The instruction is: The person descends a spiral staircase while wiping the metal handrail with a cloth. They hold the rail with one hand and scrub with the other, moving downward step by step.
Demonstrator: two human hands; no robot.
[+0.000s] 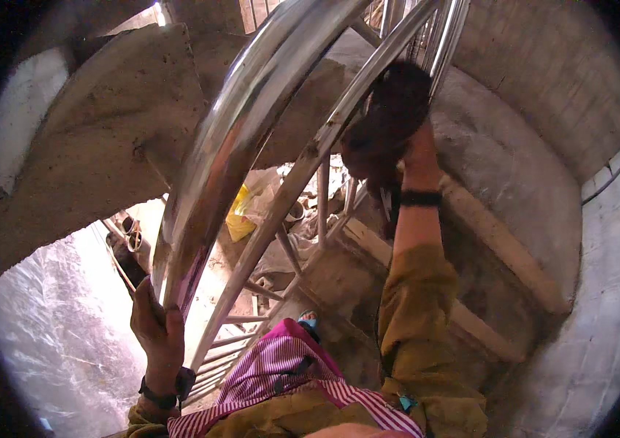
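A shiny metal handrail (233, 126) curves from the top of the view down to the lower left, above a stair railing. My left hand (159, 323) grips the lower end of this rail, with the thumb along its side. Below it runs a thinner metal rail (266, 230) with short upright bars (322, 200) under it. My right hand (384, 137) is at the upper bars, right of the thinner rail. A dark mass, perhaps a cloth or glove, covers that hand and blurs its fingers, so its exact hold cannot be told.
Concrete stairs (496, 241) curve along a rough wall (616, 230) at the right. A concrete slab (107, 131) hangs at the upper left. Beyond the railing, far below, lie a yellow bag (240, 216) and rubble. A sandalled foot (308, 319) stands on a step.
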